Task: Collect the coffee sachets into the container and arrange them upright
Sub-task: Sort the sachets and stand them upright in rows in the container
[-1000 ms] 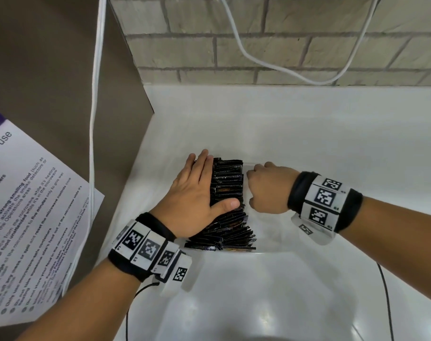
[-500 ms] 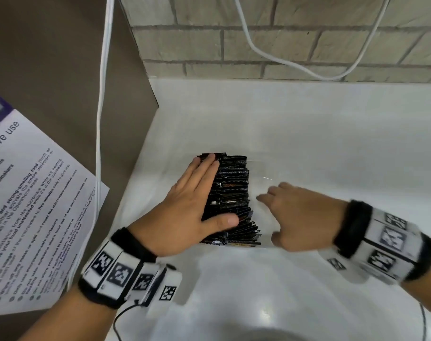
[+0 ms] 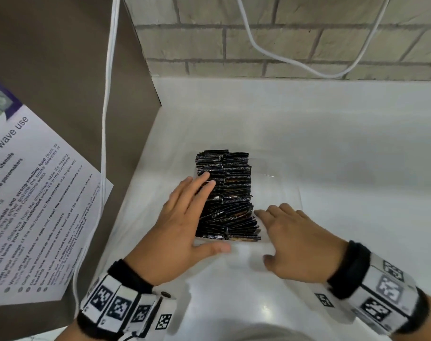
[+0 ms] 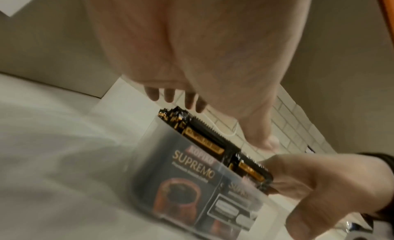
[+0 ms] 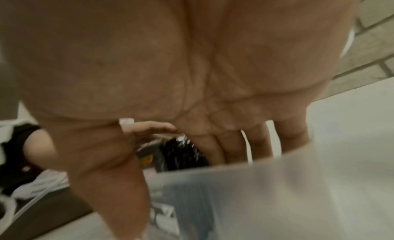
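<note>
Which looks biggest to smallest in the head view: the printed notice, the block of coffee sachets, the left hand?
1. printed notice, though it is cut off by the frame edge.
2. and 3. left hand and coffee sachets look alike in size, so no ranking.

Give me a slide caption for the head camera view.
Both open hands, left hand and right hand, flank upright coffee sachets packed in a clear container.
</note>
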A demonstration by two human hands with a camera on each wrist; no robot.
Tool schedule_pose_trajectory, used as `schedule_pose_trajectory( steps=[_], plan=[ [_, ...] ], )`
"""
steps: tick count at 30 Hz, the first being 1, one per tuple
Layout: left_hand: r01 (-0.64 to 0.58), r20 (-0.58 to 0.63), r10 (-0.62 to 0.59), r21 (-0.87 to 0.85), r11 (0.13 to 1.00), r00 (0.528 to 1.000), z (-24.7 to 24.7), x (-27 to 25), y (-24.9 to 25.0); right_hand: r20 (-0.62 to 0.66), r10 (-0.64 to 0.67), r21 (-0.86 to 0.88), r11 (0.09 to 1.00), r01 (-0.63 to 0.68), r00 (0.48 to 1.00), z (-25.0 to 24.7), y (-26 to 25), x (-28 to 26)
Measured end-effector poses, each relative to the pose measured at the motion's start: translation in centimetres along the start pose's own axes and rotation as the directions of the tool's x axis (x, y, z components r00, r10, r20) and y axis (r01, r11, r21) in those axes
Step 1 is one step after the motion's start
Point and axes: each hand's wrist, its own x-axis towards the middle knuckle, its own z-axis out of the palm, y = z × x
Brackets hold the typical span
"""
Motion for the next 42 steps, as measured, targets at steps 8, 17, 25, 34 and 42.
schedule_pose_trajectory(
  steps=[8, 17, 25, 34, 42],
  plan=[
    [-0.064, -0.192, 0.050, -0.065, 0.996, 0.980, -1.8, 0.8, 0.0, -0.430, -0.009, 0.372, 0.909, 0.187, 0.903, -2.2, 0.8, 1.8],
    [-0.039, -0.068, 0.043, 0.048, 0.998, 0.997, -2.4, 1.7, 0.5, -0.440, -0.013, 0.404, 0.890, 0.211, 0.898, -1.3, 0.0, 3.5],
    [-0.085, -0.082, 0.090, 0.062, 0.994, 0.993, -1.8, 1.7, 0.6, -0.432, 0.001, 0.434, 0.877, 0.207, 0.902, -1.2, 0.2, 3.4],
    [-0.140, -0.106, 0.151, 0.104, 0.985, 0.983, -1.1, 2.0, 1.2, -0.453, -0.034, 0.387, 0.893, 0.231, 0.891, -1.7, 0.7, 3.6],
    [-0.122, -0.063, 0.138, 0.215, 0.969, 0.988, -1.3, 2.5, 1.2, -0.432, -0.031, 0.388, 0.895, 0.217, 0.901, -1.7, 0.3, 3.5]
  ],
)
